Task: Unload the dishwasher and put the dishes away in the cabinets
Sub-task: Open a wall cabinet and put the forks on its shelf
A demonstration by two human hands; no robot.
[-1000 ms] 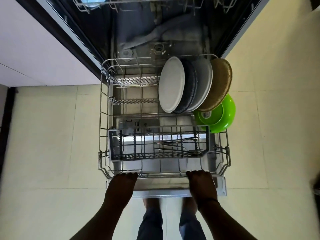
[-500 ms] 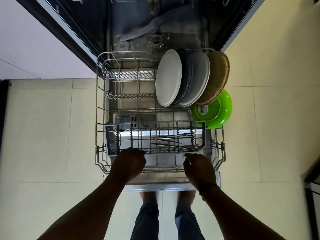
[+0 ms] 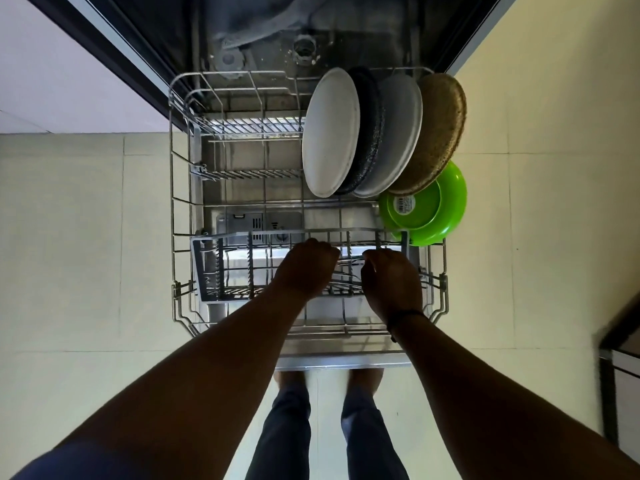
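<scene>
both your hands are in the cutlery basket (image 3: 221, 271) at the lower rack's (image 3: 180, 188) front edge: left hand (image 3: 308, 268) curled, grip unclear; right hand (image 3: 389, 282) pinches cutlery (image 3: 348, 263). next, lift it clear of the wires.

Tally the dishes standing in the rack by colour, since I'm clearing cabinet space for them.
White plate: 1
Dark speckled plate: 1
Grey plate: 1
Brown plate: 1
Green bowl: 1
Total: 5

Four plates (image 3: 381, 133) upright, perhaps leaning, in rack (image 3: 180, 188)
</scene>
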